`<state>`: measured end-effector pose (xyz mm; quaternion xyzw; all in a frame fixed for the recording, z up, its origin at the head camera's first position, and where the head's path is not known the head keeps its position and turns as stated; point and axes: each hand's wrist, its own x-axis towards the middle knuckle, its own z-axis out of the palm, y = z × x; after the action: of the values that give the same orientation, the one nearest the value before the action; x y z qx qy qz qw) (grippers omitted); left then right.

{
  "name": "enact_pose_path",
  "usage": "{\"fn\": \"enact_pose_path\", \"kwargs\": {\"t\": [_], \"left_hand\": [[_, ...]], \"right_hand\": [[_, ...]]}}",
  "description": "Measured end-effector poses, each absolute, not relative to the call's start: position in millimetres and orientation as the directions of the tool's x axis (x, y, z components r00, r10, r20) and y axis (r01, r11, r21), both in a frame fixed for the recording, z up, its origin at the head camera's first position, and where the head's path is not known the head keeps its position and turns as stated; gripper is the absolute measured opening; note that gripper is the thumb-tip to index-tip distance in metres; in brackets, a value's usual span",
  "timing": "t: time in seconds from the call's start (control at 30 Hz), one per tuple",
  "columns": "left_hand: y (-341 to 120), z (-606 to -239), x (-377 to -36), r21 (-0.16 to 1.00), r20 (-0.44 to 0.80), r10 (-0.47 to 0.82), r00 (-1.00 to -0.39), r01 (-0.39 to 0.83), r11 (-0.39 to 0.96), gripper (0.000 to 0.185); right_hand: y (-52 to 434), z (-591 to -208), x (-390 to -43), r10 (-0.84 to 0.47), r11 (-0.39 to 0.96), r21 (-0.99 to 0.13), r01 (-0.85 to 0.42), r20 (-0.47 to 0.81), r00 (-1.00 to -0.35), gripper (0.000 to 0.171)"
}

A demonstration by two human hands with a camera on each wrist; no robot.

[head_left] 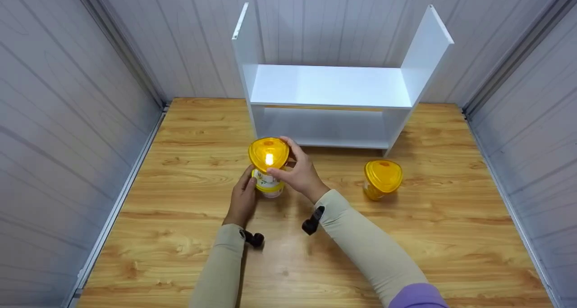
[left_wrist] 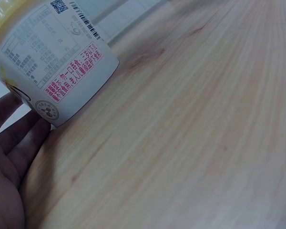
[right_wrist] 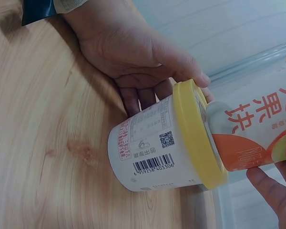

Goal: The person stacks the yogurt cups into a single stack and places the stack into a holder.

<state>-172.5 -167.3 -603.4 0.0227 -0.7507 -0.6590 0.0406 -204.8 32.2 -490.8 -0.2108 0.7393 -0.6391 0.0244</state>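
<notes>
White round lower cup with yellow lid (right_wrist: 150, 148): near the front of the shelf, toward its left end; it seems to stand upright on the light wooden table (head_left: 180, 254).
Upper cup with orange-and-white print and amber, rounded-triangle cover (right_wrist: 262, 124): directly over the lower cup, its base meeting the yellow lid; whether it rests there with full weight, I cannot tell.
Long axis: both cups are roughly in one vertical line, the amber cover facing up.
Left hand (head_left: 243, 197): grasping the lower cup from its left side, with the thumb at the yellow lid; it is the nearer hand to this cup.
Right hand (head_left: 301, 169): grasping the upper cup from its right side, fingers and thumb around it; it is the nearer hand to this cup.
Amber container with the same kind of cover (head_left: 383, 178): apart, to the right of both hands, not touched.
White two-level shelf (head_left: 331, 85): just beyond the hands.
Upper cup writing: large orange characters, of which "果块" (fruit pieces) can be read.
Lower cup writing: QR code, barcode with "6 959258 403306", and a red-framed warning including "勿一口吞食" (do not swallow in one mouthful).
Brand: I cannot read any with certainty.
</notes>
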Motion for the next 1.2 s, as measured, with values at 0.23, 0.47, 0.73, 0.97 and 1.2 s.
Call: {"fn": "enact_pose_path", "kwargs": {"t": [0.23, 0.47, 0.73, 0.97, 1.2], "left_hand": [[-167.5, -603.4, -171.9, 0.992, 0.038, -0.078, -0.996, 0.028, 0.122, 0.046], [-166.9, -601.4, -172.0, 0.992, 0.033, -0.067, -0.997, 0.025, 0.12, 0.049], [-167.6, -601.9, -172.4, 0.99, 0.02, -0.083, -0.996, 0.008, 0.143, 0.05], [-167.9, -601.6, -171.9, 0.991, 0.028, -0.086, -0.996, 0.016, 0.134, 0.053], [-167.9, -603.1, -173.0, 0.993, 0.061, -0.076, -0.995, 0.052, 0.104, 0.053]], "right_hand": [[29.1, -490.3, -204.8, -0.35, 0.091, -0.959, -0.27, 0.223, -0.91, 0.087], [27.6, -491.5, -204.9, -0.351, 0.089, -0.958, -0.272, 0.226, -0.909, 0.087], [26.3, -492.1, -205.6, -0.356, 0.103, -0.957, -0.273, 0.22, -0.908, 0.09], [24.3, -488.8, -206.5, -0.369, 0.118, -0.963, -0.243, 0.185, -0.911, 0.092], [25.2, -487.9, -205.9, -0.376, 0.132, -0.965, -0.228, 0.164, -0.912, 0.093]]}}
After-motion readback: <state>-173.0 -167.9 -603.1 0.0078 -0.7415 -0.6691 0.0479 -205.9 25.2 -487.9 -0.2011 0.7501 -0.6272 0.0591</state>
